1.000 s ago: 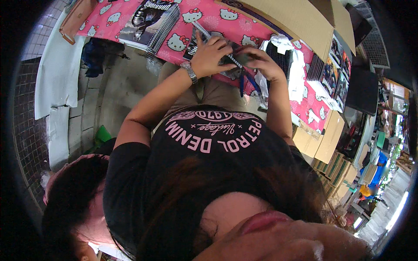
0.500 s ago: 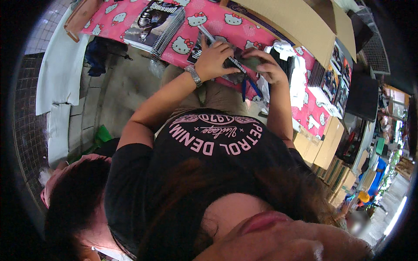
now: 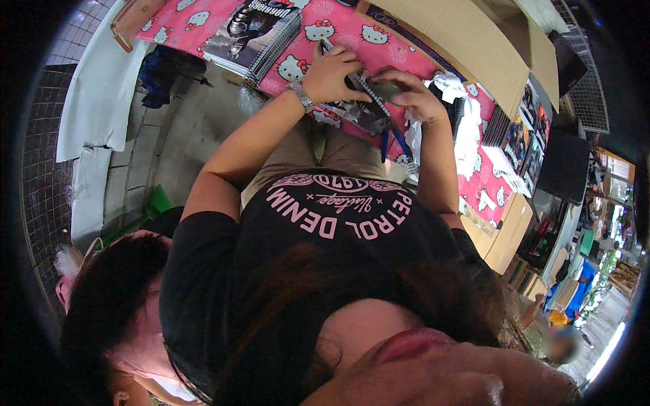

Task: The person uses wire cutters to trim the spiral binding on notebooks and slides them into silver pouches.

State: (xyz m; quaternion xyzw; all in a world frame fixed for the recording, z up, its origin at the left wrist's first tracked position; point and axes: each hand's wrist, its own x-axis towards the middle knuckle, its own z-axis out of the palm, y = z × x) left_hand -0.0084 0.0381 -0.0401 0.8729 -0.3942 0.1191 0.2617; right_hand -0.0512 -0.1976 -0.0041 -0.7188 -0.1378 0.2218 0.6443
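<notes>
A spiral-bound notebook (image 3: 365, 116) with a dark grey picture cover is tilted on edge above the pink table cover. My left hand (image 3: 333, 76), with a metal watch at its wrist, grips the notebook along its bound edge, thumb pointing right. Against the right end of that edge, my right hand (image 3: 421, 101) has its fingers curled and partly blurred. Something greyish shows between its thumb and fingers, too smeared to name. Just below the right hand, a slim blue object (image 3: 395, 143) reaches over the table's near edge; its kind is unclear.
Left on the table lies a stack of spiral notebooks (image 3: 252, 39). White crumpled sheets (image 3: 467, 132) lie right of my hands, with more stacked notebooks (image 3: 518, 145) beyond. An open cardboard box (image 3: 460, 30) borders the far side. Another person (image 3: 139, 308) is close at my left.
The cover left of my left hand has gone from sight, and more cover now shows below the bound edge. My right fingers have shifted slightly. The whole view has moved a little.
</notes>
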